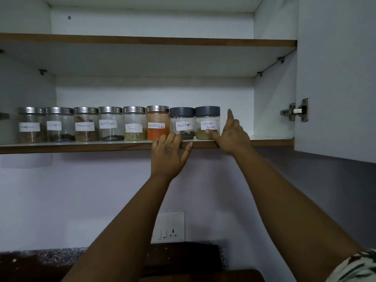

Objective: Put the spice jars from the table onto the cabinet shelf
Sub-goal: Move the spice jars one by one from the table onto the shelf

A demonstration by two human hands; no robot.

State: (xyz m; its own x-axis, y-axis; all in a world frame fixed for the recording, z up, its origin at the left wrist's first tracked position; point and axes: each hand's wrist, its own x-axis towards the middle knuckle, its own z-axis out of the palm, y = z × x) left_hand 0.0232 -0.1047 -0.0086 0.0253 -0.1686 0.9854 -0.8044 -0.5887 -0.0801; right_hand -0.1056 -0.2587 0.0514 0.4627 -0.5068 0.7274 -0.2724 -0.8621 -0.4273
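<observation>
Head view: eight spice jars (157,123) line the cabinet shelf (81,147); left hand (168,157) spread at its edge, right hand (230,135) loosely fingertipping the coriander jar (207,124).

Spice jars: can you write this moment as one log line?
spice jars: row on shelf | left hand: at shelf edge | right hand: touching coriander jar
</observation>
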